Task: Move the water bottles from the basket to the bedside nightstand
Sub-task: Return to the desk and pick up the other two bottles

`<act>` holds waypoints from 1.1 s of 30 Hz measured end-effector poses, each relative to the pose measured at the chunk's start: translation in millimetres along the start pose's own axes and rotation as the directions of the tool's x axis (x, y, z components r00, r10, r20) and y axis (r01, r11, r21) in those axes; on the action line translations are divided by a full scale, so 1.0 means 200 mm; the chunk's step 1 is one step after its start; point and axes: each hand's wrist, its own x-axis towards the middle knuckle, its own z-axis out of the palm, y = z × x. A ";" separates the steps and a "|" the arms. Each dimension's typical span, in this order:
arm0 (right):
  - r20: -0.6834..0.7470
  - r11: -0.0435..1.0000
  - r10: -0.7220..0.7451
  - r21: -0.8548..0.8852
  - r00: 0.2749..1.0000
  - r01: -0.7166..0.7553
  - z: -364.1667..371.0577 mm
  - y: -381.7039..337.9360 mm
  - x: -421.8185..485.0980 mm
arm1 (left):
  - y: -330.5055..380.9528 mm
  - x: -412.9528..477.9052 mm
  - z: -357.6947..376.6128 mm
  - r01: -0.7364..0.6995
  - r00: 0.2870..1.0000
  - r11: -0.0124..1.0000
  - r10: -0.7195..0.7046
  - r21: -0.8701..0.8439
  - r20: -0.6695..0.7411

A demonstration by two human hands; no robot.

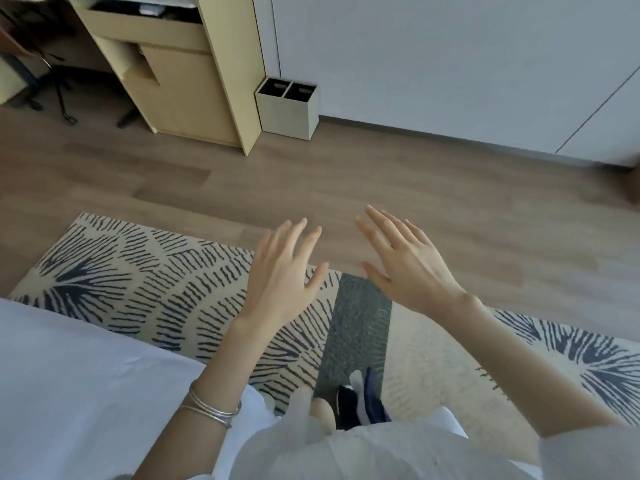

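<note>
The left hand (280, 271) and right hand (408, 268) hover side by side above the rug (138, 278), each grip loose, fingers spread, holding nothing; bottles and basket lie outside the view.

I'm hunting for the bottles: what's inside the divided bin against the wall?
The divided bin shows two dark compartments, each with a faint pale shape I can't identify. No bottle sticks out; its walls hide the bottoms.
</note>
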 end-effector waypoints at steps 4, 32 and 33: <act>-0.021 0.997 -0.056 0.056 0.998 0.057 0.03 0.10 0.27 | -0.09 0.18 0.03 0.086 0.996 0.996 -0.086 0.019 0.001; 0.019 0.921 -0.369 0.139 0.929 0.363 0.45 -0.16 2.82 | -1.89 1.60 -0.12 0.375 0.927 0.921 -0.375 0.105 -0.020; 0.032 0.917 -0.382 0.140 0.924 0.374 0.49 -0.17 2.90 | -1.96 1.62 -0.11 0.401 0.916 0.911 -0.401 0.098 -0.022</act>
